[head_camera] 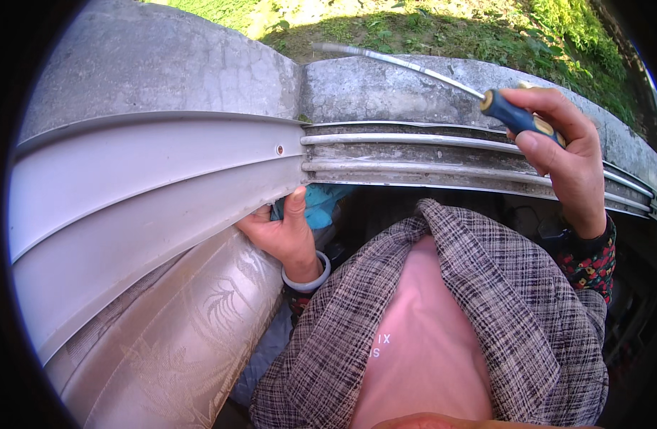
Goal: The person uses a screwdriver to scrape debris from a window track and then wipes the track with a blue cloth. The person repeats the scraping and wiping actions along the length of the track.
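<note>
My right hand (567, 145) grips a screwdriver by its dark blue and yellow handle (513, 113). The long metal shaft (409, 65) points left over the concrete ledge, raised off the window track; its tip is blurred. At the inner corner of the metal window frame (200, 145), my left hand (285, 233) has its thumb up against the frame's lower edge. Its fingers are partly hidden. A blue cloth (320, 204) shows between thumb and fingers and beyond the thumb; whether the hand holds it is unclear. A pale bangle (312, 273) circles the left wrist.
Two metal rails (414, 140) run along the dirty sliding-window track. Outside it lies a concrete ledge (371, 91), with grass and weeds (441, 37) beyond. A screw hole (279, 150) marks the side frame. A patterned curtain (200, 322) hangs at lower left.
</note>
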The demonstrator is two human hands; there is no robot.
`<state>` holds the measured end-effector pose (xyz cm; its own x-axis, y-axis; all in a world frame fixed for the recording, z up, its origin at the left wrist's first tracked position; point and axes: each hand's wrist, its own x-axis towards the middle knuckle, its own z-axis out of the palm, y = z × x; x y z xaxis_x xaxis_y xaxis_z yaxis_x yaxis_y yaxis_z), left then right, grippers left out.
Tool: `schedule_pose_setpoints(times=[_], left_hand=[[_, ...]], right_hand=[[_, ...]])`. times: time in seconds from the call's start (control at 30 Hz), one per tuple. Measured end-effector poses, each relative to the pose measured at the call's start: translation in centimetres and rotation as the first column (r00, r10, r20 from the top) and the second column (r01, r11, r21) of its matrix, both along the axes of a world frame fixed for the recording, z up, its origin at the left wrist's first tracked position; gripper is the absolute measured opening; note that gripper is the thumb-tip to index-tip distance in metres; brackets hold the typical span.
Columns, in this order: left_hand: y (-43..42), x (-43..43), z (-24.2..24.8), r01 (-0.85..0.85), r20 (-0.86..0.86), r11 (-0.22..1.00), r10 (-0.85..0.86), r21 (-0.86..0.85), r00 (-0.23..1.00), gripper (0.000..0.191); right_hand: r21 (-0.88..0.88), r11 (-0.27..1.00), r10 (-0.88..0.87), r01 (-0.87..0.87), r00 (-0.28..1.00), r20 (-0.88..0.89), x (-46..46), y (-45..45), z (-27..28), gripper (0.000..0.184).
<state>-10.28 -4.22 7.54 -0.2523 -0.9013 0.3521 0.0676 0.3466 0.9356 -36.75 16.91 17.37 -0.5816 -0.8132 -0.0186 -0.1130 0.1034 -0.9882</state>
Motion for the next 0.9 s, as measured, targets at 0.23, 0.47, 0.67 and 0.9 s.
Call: schedule_pose_setpoints(times=[0.23, 0.47, 0.67, 0.9], left_hand=[[0.0, -0.1, 0.2, -0.009, 0.024, 1.0, 0.009, -0.011, 1.0, 0.095], [0.1, -0.5, 1.0, 0.001, 0.009, 1.0, -0.001, -0.004, 1.0, 0.095], [0.0, -0.7, 1.0, 0.018, -0.008, 1.0, -0.018, -0.021, 1.0, 0.094], [0.1, -0.4, 0.4, -0.002, 0.053, 0.999, 0.004, -0.039, 0.999, 0.092]], right_hand=[[0.263, 0.927, 0.359, -0.269, 0.843, -0.401, 1.0, -1.7, 0.4, 0.044], [0.201, 0.933, 0.359, -0.299, 0.831, -0.424, 1.5, -2.9, -0.4, 0.042], [0.16, 0.942, 0.336, -0.297, 0.86, -0.384, 1.3, -2.7, -0.6, 0.034], [0.238, 0.971, -0.033, 0.013, 0.996, 0.08, 0.0, -0.4, 0.8, 0.036]])
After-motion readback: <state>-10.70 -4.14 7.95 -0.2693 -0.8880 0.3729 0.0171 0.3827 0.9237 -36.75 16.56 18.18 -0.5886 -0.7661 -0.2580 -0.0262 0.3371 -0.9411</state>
